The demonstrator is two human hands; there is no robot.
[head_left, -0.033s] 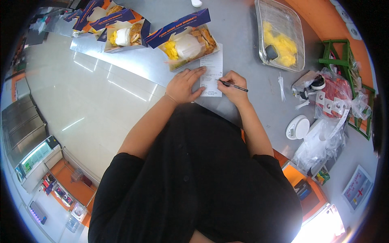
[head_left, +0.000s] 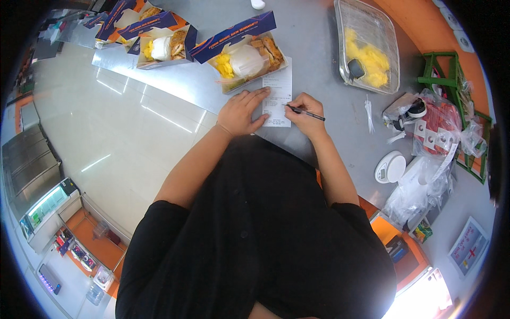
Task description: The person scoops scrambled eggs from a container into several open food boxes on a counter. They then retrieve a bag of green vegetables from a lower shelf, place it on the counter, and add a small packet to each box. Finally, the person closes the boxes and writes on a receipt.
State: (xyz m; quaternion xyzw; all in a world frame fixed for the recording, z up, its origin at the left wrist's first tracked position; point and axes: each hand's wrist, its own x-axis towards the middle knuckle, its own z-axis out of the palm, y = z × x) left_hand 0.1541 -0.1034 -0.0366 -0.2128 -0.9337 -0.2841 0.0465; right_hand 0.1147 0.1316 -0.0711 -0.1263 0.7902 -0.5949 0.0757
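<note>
A long white printed receipt (head_left: 277, 106) lies on the metal table, its far end under or against a meal box. My left hand (head_left: 241, 110) rests flat at the receipt's left edge, fingers stretched out and holding nothing. In my right hand (head_left: 305, 114) is a black pen (head_left: 308, 113), gripped between thumb and fingers with its tip at the receipt's right side. Just beyond my hands stands the open blue-and-white meal box (head_left: 241, 77), with yellow scrambled egg (head_left: 224, 66), a white wrapped portion (head_left: 248, 64) and browned fried pieces (head_left: 269, 52).
More open meal boxes (head_left: 166, 48) stand at the far left. A clear tray (head_left: 340, 53) of yellow food with a dark scoop sits at the far right. White zip ties (head_left: 370, 117), a white digital scale (head_left: 390, 167), plastic bags (head_left: 417, 194) and a green rack (head_left: 443, 80) line the right side.
</note>
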